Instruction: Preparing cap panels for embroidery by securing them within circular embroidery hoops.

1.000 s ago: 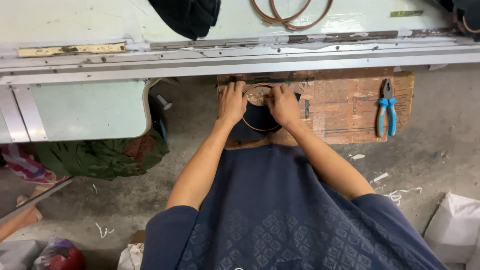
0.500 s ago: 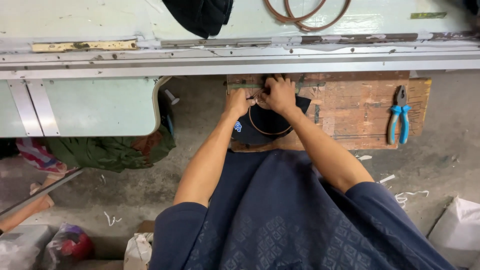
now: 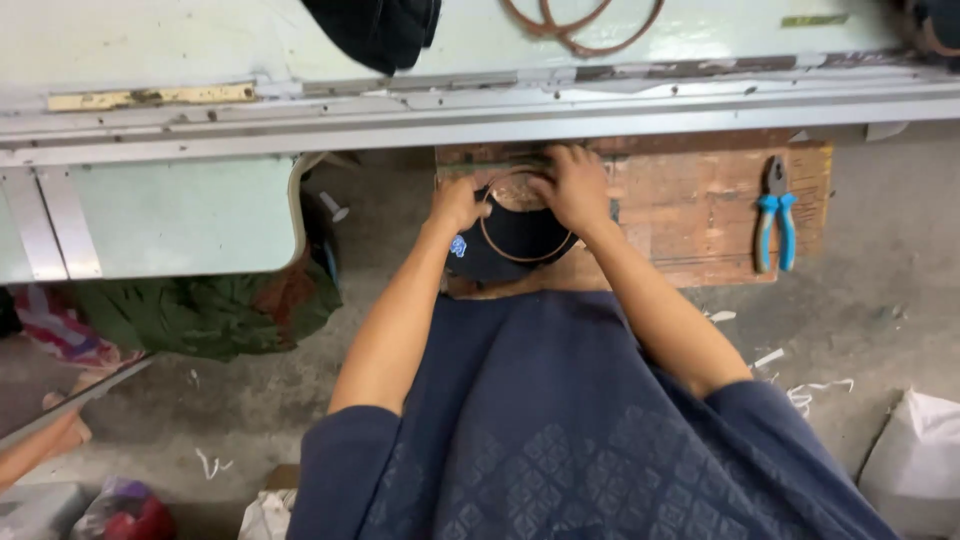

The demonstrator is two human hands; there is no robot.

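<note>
My left hand [image 3: 457,203] and my right hand [image 3: 573,186] both grip a thin brown ring [image 3: 520,255] that loops over a dark round piece [image 3: 505,248] lying on a worn wooden board [image 3: 690,215]. The left hand holds the ring's left side, the right hand its top right. Both forearms reach forward over my dark blue patterned garment [image 3: 560,430]. The far part of the ring is hidden under my fingers.
Blue-handled pliers [image 3: 777,215] lie on the board's right end. A pale green metal bench [image 3: 150,215] with a steel rail runs across the top, with brown rings [image 3: 580,20] and a black cloth [image 3: 375,30] on it. Green fabric [image 3: 200,310] lies on the concrete floor at left.
My hands have shifted slightly on the ring, the right hand now further up its rim. The view has drifted, so the board and pliers sit more to the right.
</note>
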